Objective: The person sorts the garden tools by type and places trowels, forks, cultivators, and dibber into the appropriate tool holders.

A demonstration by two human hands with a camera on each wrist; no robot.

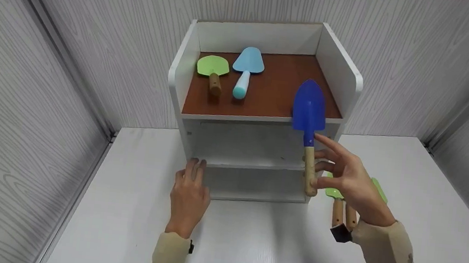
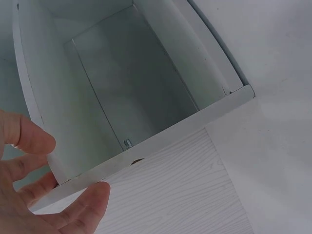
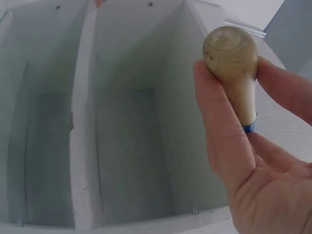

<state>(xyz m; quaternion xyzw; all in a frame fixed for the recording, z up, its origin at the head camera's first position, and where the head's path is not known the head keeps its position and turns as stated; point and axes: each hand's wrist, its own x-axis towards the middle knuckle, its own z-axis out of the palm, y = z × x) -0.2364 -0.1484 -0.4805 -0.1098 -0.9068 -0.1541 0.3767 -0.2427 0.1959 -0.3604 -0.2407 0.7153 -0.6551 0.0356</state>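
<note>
In the head view my right hand (image 1: 355, 185) pinches a blue garden trowel (image 1: 309, 106) by its pale wooden handle. The blade points up, overlapping the right front edge of the brown top of a white shelf unit (image 1: 256, 168). The right wrist view shows the rounded end of the handle (image 3: 231, 56) between thumb and fingers, the blade hidden behind. My left hand (image 1: 189, 203) rests at the unit's left front edge. In the left wrist view its fingers (image 2: 92, 207) touch the edge of the side panel (image 2: 161, 134).
A green shovel (image 1: 213, 66) with a brown handle and a light blue one (image 1: 249, 61) lie on the unit's top. Right of the unit, tools with wooden handles (image 1: 338, 212) and green ends lie on the white table (image 1: 122, 207), partly behind my right hand. Wood-grain panels (image 1: 119, 28) enclose the table.
</note>
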